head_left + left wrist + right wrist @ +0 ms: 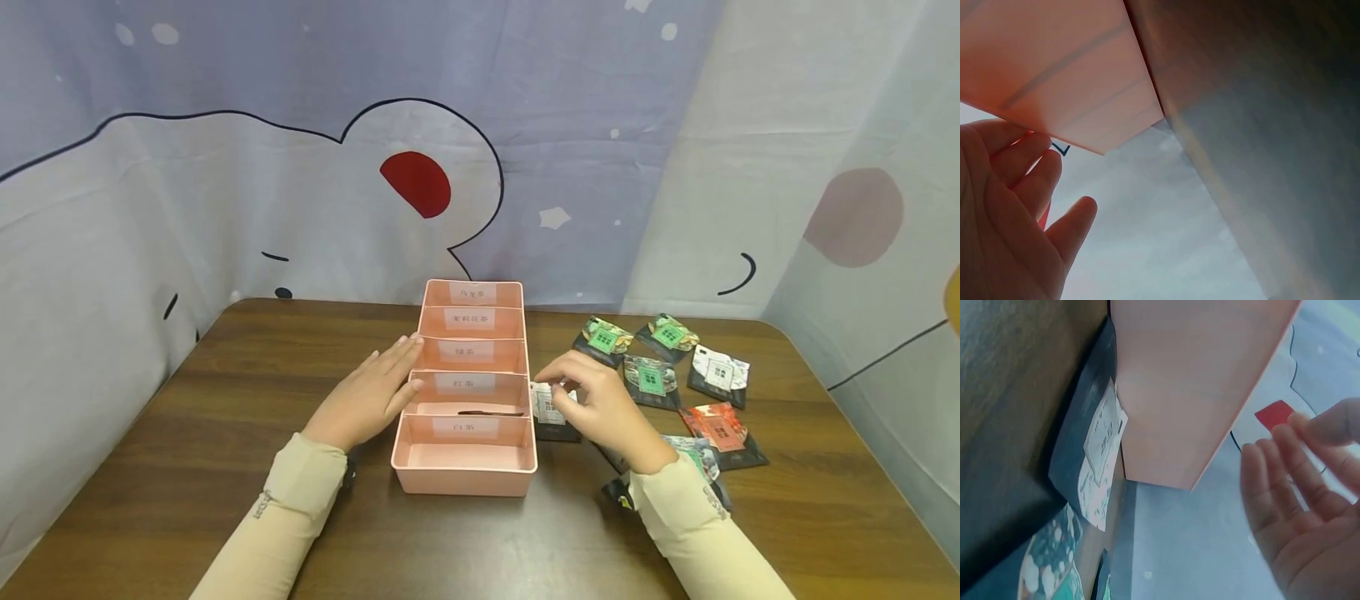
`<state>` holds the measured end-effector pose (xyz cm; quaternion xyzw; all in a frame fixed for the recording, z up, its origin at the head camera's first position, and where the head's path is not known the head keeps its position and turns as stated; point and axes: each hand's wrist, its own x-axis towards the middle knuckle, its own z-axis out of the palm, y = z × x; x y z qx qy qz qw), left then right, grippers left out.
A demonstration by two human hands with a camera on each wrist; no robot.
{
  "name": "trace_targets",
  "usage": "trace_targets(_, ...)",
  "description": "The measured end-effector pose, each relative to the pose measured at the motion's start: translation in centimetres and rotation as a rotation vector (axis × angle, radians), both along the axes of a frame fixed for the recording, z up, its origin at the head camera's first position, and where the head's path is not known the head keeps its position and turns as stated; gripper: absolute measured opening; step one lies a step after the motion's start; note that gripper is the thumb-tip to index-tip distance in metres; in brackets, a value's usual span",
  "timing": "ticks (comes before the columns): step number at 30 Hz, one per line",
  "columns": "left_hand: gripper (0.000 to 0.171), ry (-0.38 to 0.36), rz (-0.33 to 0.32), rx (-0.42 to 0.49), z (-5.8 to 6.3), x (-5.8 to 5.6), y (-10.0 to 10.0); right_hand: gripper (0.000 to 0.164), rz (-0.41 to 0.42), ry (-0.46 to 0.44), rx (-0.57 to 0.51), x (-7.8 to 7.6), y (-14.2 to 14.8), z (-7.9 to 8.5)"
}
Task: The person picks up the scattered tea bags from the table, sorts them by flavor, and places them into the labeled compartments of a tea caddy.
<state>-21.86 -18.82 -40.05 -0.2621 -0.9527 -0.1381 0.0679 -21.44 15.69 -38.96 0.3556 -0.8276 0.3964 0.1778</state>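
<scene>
A pink divided box (pixel 465 482) stands lengthwise on the table, with white labels (pixel 463 383) on its dividers. My left hand (pixel 369 393) rests along its left rim, fingers nearly straight; the left wrist view shows the fingertips at the box edge. A dark, thin edge of something (pixel 491 413) shows in the second compartment from the front. Just off the box's right side hovers my right hand (pixel 600 408), fingers loosely bent with nothing between them. Below it, a black tea packet with a white top (pixel 1099 447) lies against the box wall, partly hidden by the hand in the head view.
Several more tea packets lie to the right: green-labelled ones (pixel 651 382), a white one (pixel 720 377) and a red one (pixel 722 432). Others (pixel 701 458) are partly covered by my right forearm. A patterned curtain (pixel 570 150) hangs behind the wooden table (pixel 247 375).
</scene>
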Motion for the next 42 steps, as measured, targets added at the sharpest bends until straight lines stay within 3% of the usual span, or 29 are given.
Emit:
trace_targets(9, 0.062, 0.001, 0.001, -0.002, 0.1, 0.1, -0.1, 0.023, -0.268, -0.398, -0.031, -0.8, 1.0, 0.2)
trace_targets(16, 0.062, 0.009, 0.000, -0.002, 0.1, 0.0, -0.2, 0.037, -0.344, -0.593, -0.090, -1.4, 1.6, -0.4)
trace_targets(24, 0.062, 0.005, 0.000, -0.002, -0.1, -0.1, -0.1, 0.046, -0.418, -0.679, -0.009, -1.8, 1.7, -1.0)
trace_targets(28, 0.062, 0.004, 0.000, 0.000, -0.1, -0.1, -0.1, 0.047, -0.411, -0.694, 0.016, -1.9, 1.6, -1.4)
trace_targets(38, 0.062, 0.006, -0.004, 0.000, -0.1, -0.1, 0.0, 0.044, -0.387, -0.701, -0.073, -2.2, 2.0, -2.0)
trace_targets(42, 0.062, 0.002, -0.002, 0.001, -0.1, -0.1, 0.1, 0.044, -0.372, -0.741, -0.118, -2.2, 2.1, -1.9)
